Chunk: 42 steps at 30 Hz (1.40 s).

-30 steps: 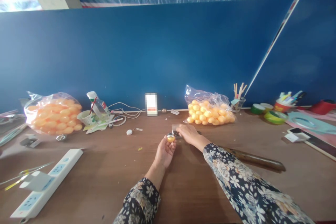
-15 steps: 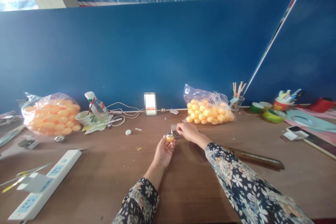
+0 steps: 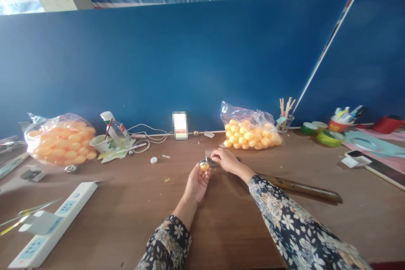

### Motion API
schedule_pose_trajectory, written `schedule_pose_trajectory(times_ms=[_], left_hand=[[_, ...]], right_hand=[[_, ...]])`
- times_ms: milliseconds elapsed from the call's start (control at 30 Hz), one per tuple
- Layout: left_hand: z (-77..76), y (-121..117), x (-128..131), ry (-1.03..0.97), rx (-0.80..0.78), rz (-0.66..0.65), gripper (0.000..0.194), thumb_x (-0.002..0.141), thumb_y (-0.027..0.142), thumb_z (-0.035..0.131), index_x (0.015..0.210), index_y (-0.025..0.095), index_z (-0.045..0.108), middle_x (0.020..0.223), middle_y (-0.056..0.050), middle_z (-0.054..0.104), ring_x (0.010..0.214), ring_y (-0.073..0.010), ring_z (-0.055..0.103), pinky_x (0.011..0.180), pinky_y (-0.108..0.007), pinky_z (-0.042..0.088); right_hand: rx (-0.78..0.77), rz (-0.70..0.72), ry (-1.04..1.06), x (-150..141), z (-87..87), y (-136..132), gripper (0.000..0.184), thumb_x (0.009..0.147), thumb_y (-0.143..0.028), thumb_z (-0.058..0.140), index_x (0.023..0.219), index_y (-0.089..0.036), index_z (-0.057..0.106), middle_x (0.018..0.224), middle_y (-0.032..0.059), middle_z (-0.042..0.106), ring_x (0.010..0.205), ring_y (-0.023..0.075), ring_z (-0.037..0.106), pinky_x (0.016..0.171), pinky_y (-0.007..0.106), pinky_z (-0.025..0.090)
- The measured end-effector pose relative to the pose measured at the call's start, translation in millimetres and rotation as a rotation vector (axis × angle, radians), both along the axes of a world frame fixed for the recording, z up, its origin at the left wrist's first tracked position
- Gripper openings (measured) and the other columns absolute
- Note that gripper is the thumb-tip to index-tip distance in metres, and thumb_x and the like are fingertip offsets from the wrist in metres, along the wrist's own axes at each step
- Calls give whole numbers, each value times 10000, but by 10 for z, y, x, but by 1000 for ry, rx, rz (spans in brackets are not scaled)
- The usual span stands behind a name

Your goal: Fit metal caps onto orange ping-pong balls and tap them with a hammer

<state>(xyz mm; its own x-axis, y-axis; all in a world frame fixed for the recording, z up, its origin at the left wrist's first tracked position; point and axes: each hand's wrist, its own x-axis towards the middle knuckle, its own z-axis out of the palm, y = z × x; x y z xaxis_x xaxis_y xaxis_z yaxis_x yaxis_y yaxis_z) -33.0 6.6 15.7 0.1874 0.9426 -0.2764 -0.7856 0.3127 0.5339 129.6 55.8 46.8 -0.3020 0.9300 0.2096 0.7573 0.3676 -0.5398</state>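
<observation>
My left hand [image 3: 196, 183] is closed round a small orange ball [image 3: 205, 168] whose top is covered in something silvery. The ball sits at the fingertips, tilted up near the middle of the table. Just right of it, my right hand [image 3: 225, 159] is pinched, palm down; what lies between its fingers is too small to make out. A small clear plastic piece [image 3: 208, 154] stands beside those fingertips, with something dark under them. Beneath the right forearm lies a tool with a long wooden handle [image 3: 303, 189]; its head is mostly hidden.
A clear bag of orange balls [image 3: 249, 134] sits behind my right hand, another bag [image 3: 61, 139] at the left. A white power strip [image 3: 55, 228] lies front left. Tape rolls [image 3: 330, 138], a pen pot [image 3: 340, 122] and a phone [image 3: 379, 173] are on the right.
Both hands keep nearly the same place. The right hand's fingers have shifted slightly beside the ball, and the view has moved a little.
</observation>
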Motion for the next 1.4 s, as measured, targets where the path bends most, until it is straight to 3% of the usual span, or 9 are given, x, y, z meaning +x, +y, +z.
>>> schedule_pose_trajectory(times_ms=[200,333,433,600,733,967,1067,1233,1400], left_hand=[[43,-31,11,41,34,20,230,880,186,517,1095,132,579,840,-77,706,718,-131,691,646,-189,560],[54,-33,12,53,29,28,219,869,176,535,1076,128,588,858,-82,707,726,-134,692,659,-191,561],[60,-36,16,55,23,26,184,872,176,534,1032,121,605,858,-84,710,724,-131,690,657,-185,560],[38,-52,30,41,76,3,184,845,165,585,1016,108,622,887,-87,713,744,-128,688,680,-186,562],[19,-75,35,68,124,7,228,805,148,642,1028,107,627,908,-89,714,729,-117,683,692,-187,559],[33,-121,47,148,170,-34,345,755,181,710,1088,144,630,969,-89,718,769,-132,689,728,-224,558],[24,-120,61,155,180,-18,351,734,176,730,1074,147,646,981,-80,718,799,-126,686,749,-214,548],[29,-113,84,221,185,-13,393,726,197,741,1106,159,647,1000,-74,718,783,-104,679,721,-180,531],[36,-118,99,284,227,7,459,697,206,764,1136,169,635,1070,-82,701,895,-139,670,819,-220,512]], right_hand=[[-1,-30,152,-3,-11,-22,65,751,-139,608,785,-186,638,765,22,667,730,163,603,711,273,427],[-23,-47,301,-30,-7,-119,38,773,-187,582,768,-178,619,749,19,673,708,152,615,703,266,462],[-51,-63,420,-81,-18,-287,122,815,-257,531,834,-171,614,793,30,683,710,148,622,677,259,481],[-194,-117,913,-240,-51,-579,187,746,-362,631,797,-182,619,713,1,648,621,137,573,577,245,449],[-236,-150,1137,-343,-104,-668,220,685,-393,711,748,-198,631,676,-14,633,624,138,558,585,250,432],[-260,-142,1350,-386,-221,-702,194,665,-357,757,753,-205,675,704,-14,663,633,127,551,631,263,416],[-310,-183,1444,-387,-221,-726,204,640,-355,778,747,-204,692,688,-22,657,588,102,510,586,243,373],[-451,-194,1551,-388,-191,-769,244,624,-374,795,774,-209,697,726,-8,683,654,120,560,590,239,352],[-468,-178,1604,-381,-189,-779,249,630,-369,803,780,-208,685,780,-6,686,685,112,551,603,229,363]])
